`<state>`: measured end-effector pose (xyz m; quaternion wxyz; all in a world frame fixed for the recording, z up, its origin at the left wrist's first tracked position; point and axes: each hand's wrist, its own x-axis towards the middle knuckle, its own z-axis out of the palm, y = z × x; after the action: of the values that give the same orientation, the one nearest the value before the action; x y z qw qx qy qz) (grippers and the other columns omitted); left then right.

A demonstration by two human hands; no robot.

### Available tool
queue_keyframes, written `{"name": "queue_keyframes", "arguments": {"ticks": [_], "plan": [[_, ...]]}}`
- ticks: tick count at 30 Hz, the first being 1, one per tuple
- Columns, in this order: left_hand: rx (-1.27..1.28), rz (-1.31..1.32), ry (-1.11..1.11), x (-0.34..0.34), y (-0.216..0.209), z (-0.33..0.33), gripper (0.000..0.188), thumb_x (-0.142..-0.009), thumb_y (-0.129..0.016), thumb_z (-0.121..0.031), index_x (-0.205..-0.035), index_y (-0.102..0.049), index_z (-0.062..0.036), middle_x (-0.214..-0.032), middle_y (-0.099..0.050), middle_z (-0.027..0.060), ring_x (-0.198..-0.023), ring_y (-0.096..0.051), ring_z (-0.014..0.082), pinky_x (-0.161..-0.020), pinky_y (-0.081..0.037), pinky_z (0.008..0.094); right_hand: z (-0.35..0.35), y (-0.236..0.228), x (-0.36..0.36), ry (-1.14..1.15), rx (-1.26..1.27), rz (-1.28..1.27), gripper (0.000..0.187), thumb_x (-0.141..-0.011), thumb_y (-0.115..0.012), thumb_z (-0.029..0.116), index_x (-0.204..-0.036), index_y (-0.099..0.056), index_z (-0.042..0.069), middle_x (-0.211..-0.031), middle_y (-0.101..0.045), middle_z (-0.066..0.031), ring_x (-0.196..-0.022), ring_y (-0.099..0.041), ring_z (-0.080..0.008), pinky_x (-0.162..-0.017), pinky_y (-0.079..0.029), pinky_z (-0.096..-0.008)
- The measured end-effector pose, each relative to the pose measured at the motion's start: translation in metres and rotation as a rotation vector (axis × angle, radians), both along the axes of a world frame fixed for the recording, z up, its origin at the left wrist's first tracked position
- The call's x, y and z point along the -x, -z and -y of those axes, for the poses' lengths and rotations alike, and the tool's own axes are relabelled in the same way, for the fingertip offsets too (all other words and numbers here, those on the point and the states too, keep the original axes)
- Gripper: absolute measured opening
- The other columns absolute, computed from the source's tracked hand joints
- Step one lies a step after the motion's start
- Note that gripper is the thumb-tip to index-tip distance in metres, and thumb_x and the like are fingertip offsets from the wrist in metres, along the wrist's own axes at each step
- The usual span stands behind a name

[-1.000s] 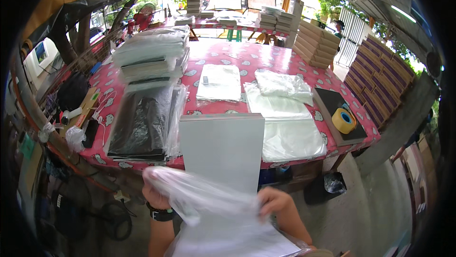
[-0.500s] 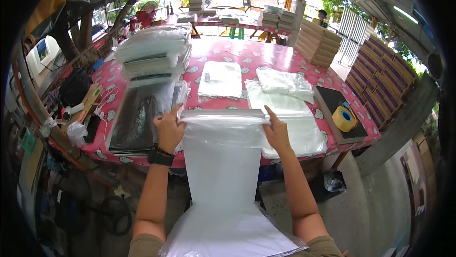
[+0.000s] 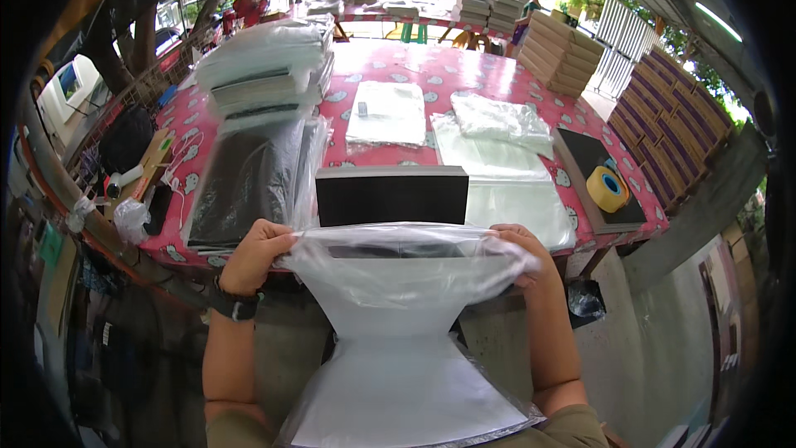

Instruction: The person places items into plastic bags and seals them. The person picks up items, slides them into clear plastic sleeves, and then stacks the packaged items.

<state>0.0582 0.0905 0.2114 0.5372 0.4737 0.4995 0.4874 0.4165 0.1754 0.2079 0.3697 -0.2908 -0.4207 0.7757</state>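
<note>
My left hand [image 3: 253, 259] and my right hand [image 3: 524, 253] pinch opposite sides of a clear plastic bag [image 3: 390, 278], stretching its edge between them. Just beyond the bag's edge stands a flat black panel [image 3: 391, 198] with a pale grey band along its top, apart from both hands. Below the bag, a whitish sheet [image 3: 390, 299] runs down toward me. Across my lap lie wide white sheets [image 3: 398, 398] in clear plastic. Where the black panel meets the whitish sheet is hidden behind the bag.
Plastic-wrapped stacks [image 3: 265, 83] rise at the table's left, above dark wrapped sheets [image 3: 245, 174]. Clear bags [image 3: 506, 183] lie at right, beside a dark board [image 3: 601, 166] with a yellow tape roll [image 3: 608, 188]. Brown boxes [image 3: 672, 125] stand beyond the pink table's [image 3: 414, 62] right side.
Both hands have moved toward me and farther apart, drawing the bag's edge down. The black panel now shows above it. My fingers have gone from extended to pinching the plastic.
</note>
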Motion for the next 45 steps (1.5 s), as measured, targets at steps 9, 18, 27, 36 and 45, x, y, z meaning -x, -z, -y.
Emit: {"name": "queue_keyframes", "arguments": {"ticks": [9, 18, 27, 36, 45], "plan": [[0.389, 0.217, -0.138, -0.006, 0.154, 0.029, 0.011, -0.082, -0.051, -0.016, -0.089, -0.057, -0.0092, -0.070, -0.055, -0.0045, -0.052, -0.043, 0.0019, -0.045, -0.033, 0.0161, 0.030, 0.149, -0.038, 0.181, 0.354, -0.113, 0.014, -0.079, -0.052, 0.007, -0.093, -0.053, 0.007, -0.075, -0.055, -0.0015, -0.057, -0.049, -0.0078, -0.043, -0.041, -0.0239], [0.415, -0.223, -0.510, -0.041, 0.304, 0.070, 0.028, -0.077, -0.061, -0.021, -0.092, -0.047, -0.0010, -0.066, -0.055, 0.0081, -0.058, -0.054, 0.0104, -0.051, -0.042, 0.0257, 0.070, 0.327, -0.029, 0.469, -0.404, 0.900, 0.024, -0.085, -0.048, 0.025, -0.095, -0.052, 0.004, -0.067, -0.055, -0.0044, -0.057, -0.052, -0.0177, -0.054, -0.041, -0.0273], [0.117, -0.754, -0.522, -0.037, 0.321, 0.046, 0.027, -0.076, -0.059, -0.010, -0.100, -0.048, -0.0036, -0.081, -0.057, 0.0096, -0.072, -0.057, 0.0156, -0.063, -0.046, 0.0296, 0.052, 0.301, -0.017, 0.506, -0.717, 1.233, 0.017, -0.082, -0.051, 0.017, -0.094, -0.055, 0.005, -0.075, -0.059, -0.0123, -0.068, -0.058, -0.0217, -0.060, -0.044, -0.0325], [-0.196, 0.228, 1.083, -0.050, 0.072, 0.052, 0.055, -0.084, -0.048, -0.040, -0.126, -0.039, -0.0049, -0.131, -0.034, 0.0172, -0.124, -0.028, 0.0279, -0.100, -0.022, 0.0384, 0.062, 0.093, 0.015, -1.007, -0.496, 0.000, 0.049, -0.085, -0.050, 0.032, -0.121, -0.043, 0.001, -0.123, -0.044, -0.0147, -0.118, -0.037, -0.0241, -0.097, -0.027, -0.0355], [0.250, -0.486, 0.749, -0.055, 0.222, 0.062, 0.047, -0.087, -0.043, -0.038, -0.123, -0.043, -0.0086, -0.132, -0.035, 0.0118, -0.125, -0.027, 0.0252, -0.102, -0.021, 0.0331, 0.043, 0.183, 0.001, -0.446, -0.731, 1.075, 0.026, -0.077, -0.057, 0.027, -0.090, -0.063, 0.006, -0.087, -0.061, -0.0136, -0.084, -0.058, -0.0283, -0.075, -0.044, -0.0357]]}}
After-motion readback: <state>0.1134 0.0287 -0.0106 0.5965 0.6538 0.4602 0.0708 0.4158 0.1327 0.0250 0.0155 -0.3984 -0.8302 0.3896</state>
